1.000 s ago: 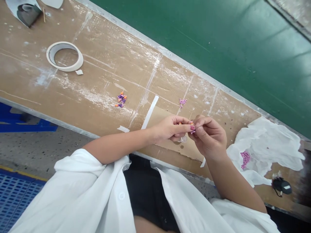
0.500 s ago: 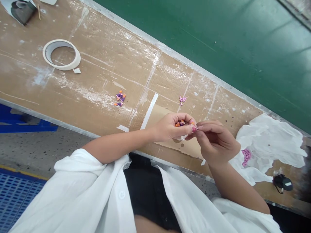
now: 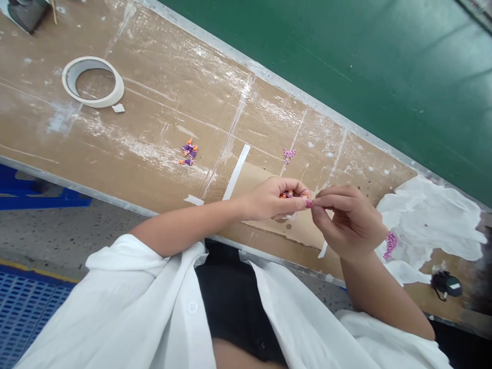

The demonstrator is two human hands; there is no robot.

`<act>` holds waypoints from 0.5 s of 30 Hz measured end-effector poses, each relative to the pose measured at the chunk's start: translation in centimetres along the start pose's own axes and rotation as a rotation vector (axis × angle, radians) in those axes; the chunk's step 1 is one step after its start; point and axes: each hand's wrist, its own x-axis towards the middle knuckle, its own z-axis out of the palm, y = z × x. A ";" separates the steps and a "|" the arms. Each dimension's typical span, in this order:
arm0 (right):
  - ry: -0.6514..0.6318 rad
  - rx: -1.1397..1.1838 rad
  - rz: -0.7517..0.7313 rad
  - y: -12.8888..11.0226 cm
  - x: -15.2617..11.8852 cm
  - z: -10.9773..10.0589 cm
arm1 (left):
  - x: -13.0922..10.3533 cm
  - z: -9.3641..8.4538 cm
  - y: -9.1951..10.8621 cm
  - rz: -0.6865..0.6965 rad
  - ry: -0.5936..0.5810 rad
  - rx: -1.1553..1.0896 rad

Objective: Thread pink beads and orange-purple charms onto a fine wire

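My left hand (image 3: pixel 271 199) is curled around several small orange-and-purple figures (image 3: pixel 287 194), which show between its thumb and fingers. One of them sits at the fingertips, beside the pink thumbnail. My right hand (image 3: pixel 348 220) is pinched closed against that tip; whatever its fingers hold is too small to make out. Beneath both hands lies a cardboard sheet (image 3: pixel 303 233) taped to the table. More such figures (image 3: pixel 189 151), purple below with orange tops, lie in a cluster to the left. Beyond my hands is a little heap of pink bits (image 3: pixel 289 155).
At the left is a roll of masking tape (image 3: pixel 93 100) with a scrap beside it. A crumpled white sheet (image 3: pixel 434 220) on the right bears more pink bits (image 3: pixel 390 245). Near it sits a small black object (image 3: pixel 446 284). A green surface (image 3: pixel 307 46) borders the table's far side.
My right hand has shifted slightly up and to the right, its fingers still pinched by the left thumb tip. My left hand keeps its hold on the figures.
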 end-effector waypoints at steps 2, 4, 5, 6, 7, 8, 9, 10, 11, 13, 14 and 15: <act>-0.002 -0.044 -0.043 0.1 -0.1 0.0 | 0.0 0.1 0.1 -0.017 -0.015 -0.006; -0.009 -0.065 -0.072 0.2 -0.2 0.1 | 0.0 0.1 0.1 -0.027 -0.026 -0.013; -0.010 -0.069 -0.080 0.2 -0.2 0.1 | 0.0 0.1 0.1 -0.031 -0.033 -0.020; -0.006 -0.071 -0.086 0.3 -0.3 0.1 | 0.0 0.1 0.1 -0.034 -0.040 -0.028; 0.000 -0.072 -0.091 0.3 -0.3 0.1 | 0.1 0.1 0.0 -0.034 -0.048 -0.035; 0.010 -0.073 -0.096 0.3 -0.3 0.1 | 0.1 0.0 0.0 -0.031 -0.057 -0.038; 0.021 -0.075 -0.099 0.3 -0.4 0.1 | 0.1 0.0 0.0 -0.028 -0.063 -0.038; 0.033 -0.080 -0.102 0.3 -0.4 0.1 | 0.1 0.0 0.0 -0.023 -0.065 -0.031; 0.040 -0.084 -0.103 0.3 -0.5 0.1 | 0.1 0.0 0.0 -0.018 -0.059 -0.017; 0.038 -0.083 -0.096 0.3 -0.5 0.1 | 0.1 0.0 0.1 -0.009 -0.028 0.028; 0.030 -0.079 -0.091 0.3 -0.5 0.1 | 0.1 0.0 0.1 -0.004 -0.009 0.053; 0.023 -0.076 -0.086 0.2 -0.5 0.1 | 0.1 0.0 0.1 0.001 0.006 0.073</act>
